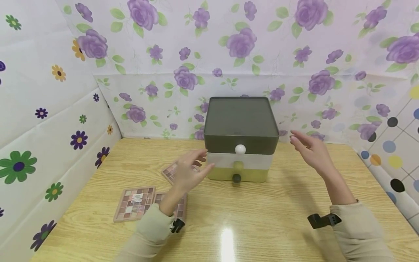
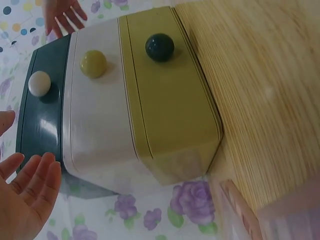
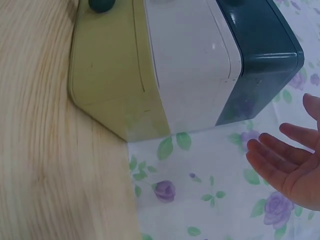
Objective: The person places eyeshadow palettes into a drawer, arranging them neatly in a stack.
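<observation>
A small three-drawer box (image 1: 242, 116) stands at the back of the table, with a dark green top tier, a white middle and a yellow-green bottom. Each drawer front has a round knob: a white knob (image 2: 39, 83) on the green one, a yellow knob (image 2: 93, 64) on the white one, a dark green knob (image 2: 160, 47) on the yellow one. My left hand (image 1: 190, 171) hovers by the box's left front corner, fingers loosely bent, holding nothing. To the right of the box my right hand (image 1: 312, 151) is raised in the air, fingers extended and nothing in them.
Left of the box lie several eyeshadow palettes: one palette (image 1: 135, 203) at the left, another palette (image 1: 181, 209) partly behind my left forearm, a third (image 1: 170, 173) behind my left hand. A flowered cloth (image 1: 157, 109) hangs behind the wooden table (image 1: 255, 225).
</observation>
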A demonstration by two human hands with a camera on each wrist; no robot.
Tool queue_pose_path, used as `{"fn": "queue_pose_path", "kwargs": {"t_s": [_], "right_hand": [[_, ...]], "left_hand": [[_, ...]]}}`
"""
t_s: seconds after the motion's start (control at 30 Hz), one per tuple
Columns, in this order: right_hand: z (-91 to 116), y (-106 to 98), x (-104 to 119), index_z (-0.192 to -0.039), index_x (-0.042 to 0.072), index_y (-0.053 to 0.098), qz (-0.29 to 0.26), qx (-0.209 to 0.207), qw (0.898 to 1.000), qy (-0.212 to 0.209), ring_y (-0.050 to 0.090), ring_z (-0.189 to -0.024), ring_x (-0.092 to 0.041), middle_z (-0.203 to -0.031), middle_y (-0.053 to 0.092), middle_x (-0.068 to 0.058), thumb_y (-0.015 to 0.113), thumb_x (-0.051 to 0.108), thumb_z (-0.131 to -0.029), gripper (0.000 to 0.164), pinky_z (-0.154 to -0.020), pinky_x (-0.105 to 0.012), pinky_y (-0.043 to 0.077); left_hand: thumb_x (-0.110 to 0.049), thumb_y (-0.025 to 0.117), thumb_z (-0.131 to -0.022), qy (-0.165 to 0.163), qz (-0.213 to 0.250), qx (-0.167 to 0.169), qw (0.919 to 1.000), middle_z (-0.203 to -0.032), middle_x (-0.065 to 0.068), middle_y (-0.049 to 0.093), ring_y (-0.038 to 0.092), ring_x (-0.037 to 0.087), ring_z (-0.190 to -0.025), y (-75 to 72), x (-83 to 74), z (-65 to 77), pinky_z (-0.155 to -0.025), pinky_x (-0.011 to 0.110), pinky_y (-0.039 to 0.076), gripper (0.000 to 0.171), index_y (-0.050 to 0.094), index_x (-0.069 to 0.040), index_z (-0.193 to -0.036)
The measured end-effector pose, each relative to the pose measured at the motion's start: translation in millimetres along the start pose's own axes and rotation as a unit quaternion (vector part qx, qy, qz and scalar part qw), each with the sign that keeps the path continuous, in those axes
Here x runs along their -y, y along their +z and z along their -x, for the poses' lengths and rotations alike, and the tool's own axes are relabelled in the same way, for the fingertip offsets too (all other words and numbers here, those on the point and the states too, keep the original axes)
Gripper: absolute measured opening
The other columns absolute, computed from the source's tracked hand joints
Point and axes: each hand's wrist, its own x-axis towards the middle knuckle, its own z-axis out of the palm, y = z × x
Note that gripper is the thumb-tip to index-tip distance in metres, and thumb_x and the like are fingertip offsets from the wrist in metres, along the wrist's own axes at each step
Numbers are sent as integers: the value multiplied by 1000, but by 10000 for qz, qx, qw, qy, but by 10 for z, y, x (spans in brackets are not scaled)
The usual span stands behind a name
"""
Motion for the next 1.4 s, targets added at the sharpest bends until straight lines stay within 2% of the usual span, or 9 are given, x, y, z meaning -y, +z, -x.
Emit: {"fn": "queue_pose_path", "kwargs": {"t_s": [0.17,0.23,0.57,0.7,0.9,1.03,1.13,1.3,1.4], "right_hand": [[-65,31,57,-135,13,45,-249,10,9997,-14,58,-90,1,-118,58,-15,44,39,-95,49,-76,-18,48],[-87,42,77,-136,12,44,-385,45,9992,-65,55,-88,7,-119,58,-15,43,38,-95,48,-77,-16,47],[-232,123,213,-136,7,43,-1271,115,9918,92,56,-97,-2,-129,49,-17,46,38,-94,52,-78,-22,50],[-279,159,256,-135,4,43,-1450,97,9893,155,56,-91,2,-128,49,-20,48,38,-93,54,-78,-19,49],[-312,224,301,-132,-1,45,-1700,45,9853,168,55,-92,2,-134,43,-20,51,33,-93,53,-85,-29,49],[-310,254,327,-131,-3,45,-1967,-61,9799,317,54,-93,1,-135,41,-20,53,29,-92,51,-87,-32,47],[-301,268,345,-130,-4,46,-2153,-130,9758,364,55,-93,2,-133,44,-22,53,27,-93,49,-85,-27,48],[-290,285,360,-128,-5,47,-2323,-244,9717,363,56,-95,0,-128,47,-25,53,25,-93,47,-81,-18,47],[-285,287,358,-128,-6,47,-2278,-310,9726,349,57,-100,-5,-128,47,-25,53,26,-93,48,-82,-18,47]], "left_hand": [[-5,76,-71,-93,190,103,9997,-87,20,62,62,30,-70,126,-52,-26,-54,37,53,45,58,7,-109],[-5,76,-71,-206,274,159,9993,-89,20,62,62,29,-71,167,-73,-32,-55,39,53,46,57,6,-111],[-1,77,-69,-425,617,71,9972,-89,24,62,61,34,-70,350,-147,-74,-55,43,53,46,58,9,-109],[5,75,-67,-306,742,52,9968,-86,29,61,60,39,-67,386,-294,-138,-52,47,52,43,56,15,-105],[8,73,-67,-281,806,-20,9963,-84,30,60,61,40,-65,431,-499,-220,-51,47,51,40,55,17,-102],[5,74,-69,-423,931,-45,9947,-85,29,61,62,39,-65,561,-356,-193,-51,49,51,41,56,15,-104],[1,75,-71,-506,922,-38,9944,-86,26,62,63,36,-66,652,-241,-173,-51,45,52,42,56,12,-107],[-4,75,-73,-542,758,-11,9956,-86,19,64,65,28,-67,712,-226,-179,-53,36,53,42,57,5,-110],[-6,74,-74,-555,700,15,9960,-84,17,65,65,25,-66,742,-250,-193,-53,34,53,40,57,3,-110]]}}
